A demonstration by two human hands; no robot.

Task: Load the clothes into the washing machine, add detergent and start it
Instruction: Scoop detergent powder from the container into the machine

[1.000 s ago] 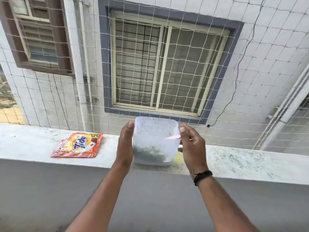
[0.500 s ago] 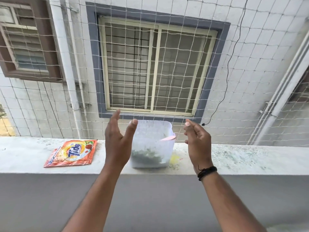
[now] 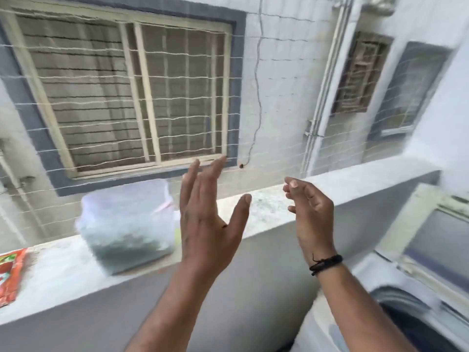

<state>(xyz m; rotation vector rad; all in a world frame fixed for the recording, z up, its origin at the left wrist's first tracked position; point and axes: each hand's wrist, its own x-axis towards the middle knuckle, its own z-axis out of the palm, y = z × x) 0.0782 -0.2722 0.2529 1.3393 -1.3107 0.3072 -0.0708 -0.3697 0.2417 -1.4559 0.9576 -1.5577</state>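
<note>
**A:** Well, where do I stand?

**B:** Both hands hold nothing. My left hand [image 3: 208,224] is raised with fingers spread straight; my right hand [image 3: 311,212] hangs with fingers loosely curled, empty. The tub [image 3: 127,224] of detergent sits on the ledge [image 3: 266,207], just left of my left hand and clear of it. A pink scoop [image 3: 165,205] pokes over its far rim.

**A:** And the washer?

**B:** The washer [image 3: 380,288] is below and right of my right hand, drum opening dark. Whether clothes are inside I cannot tell; the view is smeared.

**A:** So the step?

**B:** My guess is that the detergent part is at hand or just finishing, and I'm turning toward the washer. To do it well I'd judge the scoop needs carrying level over the drum, then tipping low inside the opening so powder does not drift.

**A:** Edges to mind?

**B:** 3. The ledge's near edge runs right under both wrists; the tub stands close to that edge, so a careless sweep of my left hand could knock it off. Beyond the hands, the netting [image 3: 253,97] closes the far side, so no reaching room there. The washer's raised lid [image 3: 431,240] stands right of my right hand.

**A:** Free room?

**B:** Between my 2 hands, and down toward the drum. A red sachet [image 3: 10,273] lies far left of the tub, out of the way.
</note>
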